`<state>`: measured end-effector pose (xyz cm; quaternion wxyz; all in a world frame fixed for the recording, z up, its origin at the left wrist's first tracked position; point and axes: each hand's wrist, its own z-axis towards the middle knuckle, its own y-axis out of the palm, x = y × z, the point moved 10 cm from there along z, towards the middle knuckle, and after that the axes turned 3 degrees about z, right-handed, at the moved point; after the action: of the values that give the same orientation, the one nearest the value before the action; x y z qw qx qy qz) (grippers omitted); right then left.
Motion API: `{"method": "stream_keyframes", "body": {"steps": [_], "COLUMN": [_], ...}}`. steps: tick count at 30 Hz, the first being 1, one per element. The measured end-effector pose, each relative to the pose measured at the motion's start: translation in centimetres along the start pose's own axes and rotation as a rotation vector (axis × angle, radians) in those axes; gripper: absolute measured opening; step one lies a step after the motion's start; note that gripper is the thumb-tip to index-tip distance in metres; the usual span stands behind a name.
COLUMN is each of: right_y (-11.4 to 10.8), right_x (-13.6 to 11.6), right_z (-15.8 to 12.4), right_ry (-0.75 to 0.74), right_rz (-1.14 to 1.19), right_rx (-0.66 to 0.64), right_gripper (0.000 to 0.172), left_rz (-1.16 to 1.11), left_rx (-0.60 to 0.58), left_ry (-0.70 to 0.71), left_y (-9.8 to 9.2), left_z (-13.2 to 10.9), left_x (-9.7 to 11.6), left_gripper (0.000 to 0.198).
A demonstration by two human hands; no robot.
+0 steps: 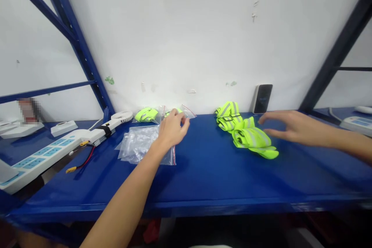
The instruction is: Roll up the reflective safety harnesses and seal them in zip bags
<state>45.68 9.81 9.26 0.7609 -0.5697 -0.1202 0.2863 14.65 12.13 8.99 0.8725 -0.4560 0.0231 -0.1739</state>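
My left hand (172, 128) reaches over a pile of clear zip bags (138, 144) toward a bagged neon-yellow band (178, 111) by the wall; its fingers curl at that bag's edge. Whether they grip it is unclear. A second bagged band (146, 114) lies just left of it. My right hand (293, 127) hovers with fingers spread beside a heap of loose neon-yellow reflective bands (247, 131) on the blue shelf (209, 170). It holds nothing.
A long white power strip (43, 154) with red wires lies at the left, next to a small white fan (122, 115). A dark phone-like device (262, 98) leans on the wall. Blue rack struts rise at both sides. A white device (357, 123) sits far right.
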Motion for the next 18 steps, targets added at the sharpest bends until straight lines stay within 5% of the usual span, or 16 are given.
{"method": "stream_keyframes", "body": {"steps": [4,9,13,18], "right_y": [2.7,6.3,7.4,7.8], "right_x": [3.1,-4.1,-11.0,-12.2], "right_z": [-1.4,-0.3,1.7,4.5], "right_ry": [0.09,-0.059,-0.264,-0.338], "right_rz": [0.168,0.189,0.131,0.187], "right_rx": [-0.091,-0.139,-0.146,0.005], "right_gripper": [0.045,0.049,0.054,0.045], "left_rz": [-0.068,-0.356,-0.513,-0.556], "left_rx": [-0.063,-0.241,-0.339,-0.341], "left_ry": [0.168,0.403,0.504,0.411], "left_y": [2.5,3.0,2.4,3.8], "left_z": [-0.4,-2.7,-4.2,-3.5], "left_x": [2.6,6.2,9.3,8.1], "left_gripper": [0.025,0.021,0.04,0.033]}}
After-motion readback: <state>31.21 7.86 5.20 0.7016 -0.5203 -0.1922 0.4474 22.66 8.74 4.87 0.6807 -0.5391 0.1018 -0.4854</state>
